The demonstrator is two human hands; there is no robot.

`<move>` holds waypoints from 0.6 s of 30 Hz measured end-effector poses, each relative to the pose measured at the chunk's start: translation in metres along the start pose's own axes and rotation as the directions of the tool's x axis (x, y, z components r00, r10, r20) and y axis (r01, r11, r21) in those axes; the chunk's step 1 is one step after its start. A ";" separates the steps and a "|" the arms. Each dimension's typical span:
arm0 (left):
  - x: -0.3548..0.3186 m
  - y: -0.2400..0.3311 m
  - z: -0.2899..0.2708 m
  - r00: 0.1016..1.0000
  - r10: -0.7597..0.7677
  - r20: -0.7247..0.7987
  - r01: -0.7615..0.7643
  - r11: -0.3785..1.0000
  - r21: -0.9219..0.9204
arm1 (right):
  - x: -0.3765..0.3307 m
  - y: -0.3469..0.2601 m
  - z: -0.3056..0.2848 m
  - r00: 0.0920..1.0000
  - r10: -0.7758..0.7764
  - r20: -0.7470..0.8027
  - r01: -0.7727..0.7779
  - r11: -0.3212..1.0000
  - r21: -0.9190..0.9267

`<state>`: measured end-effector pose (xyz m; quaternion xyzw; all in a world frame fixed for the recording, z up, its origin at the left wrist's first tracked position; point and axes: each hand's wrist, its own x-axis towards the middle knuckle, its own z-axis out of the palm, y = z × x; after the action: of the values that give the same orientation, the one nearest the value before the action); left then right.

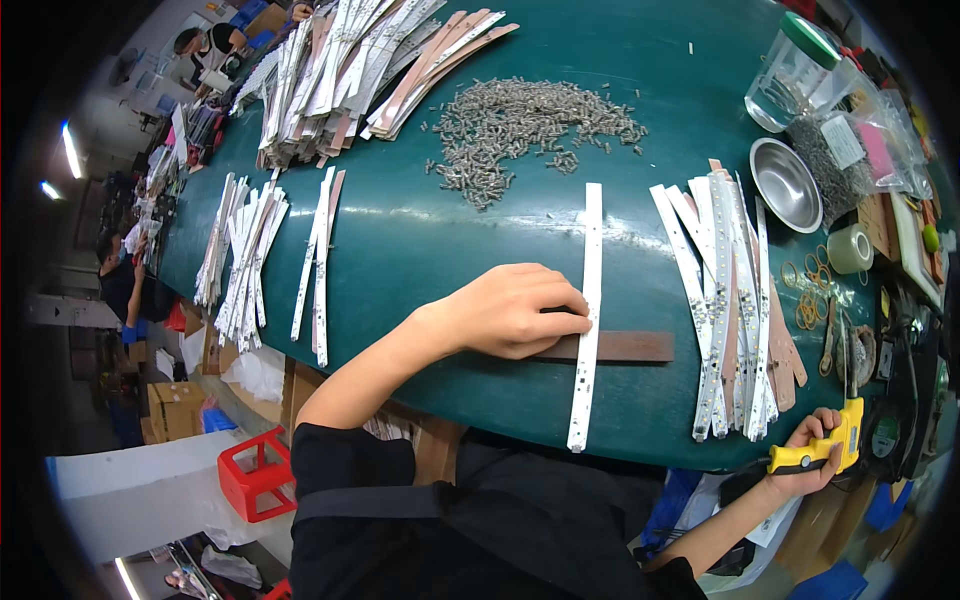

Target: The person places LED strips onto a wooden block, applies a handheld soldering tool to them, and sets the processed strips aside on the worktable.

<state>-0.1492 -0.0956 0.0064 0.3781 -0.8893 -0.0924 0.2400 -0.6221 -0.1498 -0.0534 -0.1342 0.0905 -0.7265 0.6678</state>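
My left hand [515, 310] lies palm down, fingers stretched flat and pressing, while my right hand [815, 445] curls in a closed grip, low.

A long dark-green worktable [420, 230] filled most of the view, curving toward the far left. Below its near edge stood a red plastic stool [255, 477] beside cardboard boxes [180, 408] on the floor. Bright strip lights [71, 150] glowed at the far left, where other people [120, 280] worked along the table.
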 end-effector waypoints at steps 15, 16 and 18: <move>0.018 -0.131 0.001 0.738 -0.511 -0.441 0.660 0.682 0.314 | -0.036 -0.005 0.169 0.935 -0.269 0.232 0.296 0.232 -0.927; 0.018 -0.131 0.001 0.739 -0.512 -0.439 0.659 0.685 0.310 | -0.040 -0.002 0.174 0.940 -0.260 0.219 0.276 0.206 -0.939; 0.020 -0.130 -0.003 0.755 -0.485 -0.441 0.637 0.703 0.317 | -0.049 0.011 0.178 0.946 -0.238 0.218 0.271 0.217 -0.938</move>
<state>-0.0780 -0.2005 -0.0287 0.6887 -0.6723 0.1092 0.2486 -0.5519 -0.0938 0.1081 -0.5325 0.4784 -0.6193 0.3226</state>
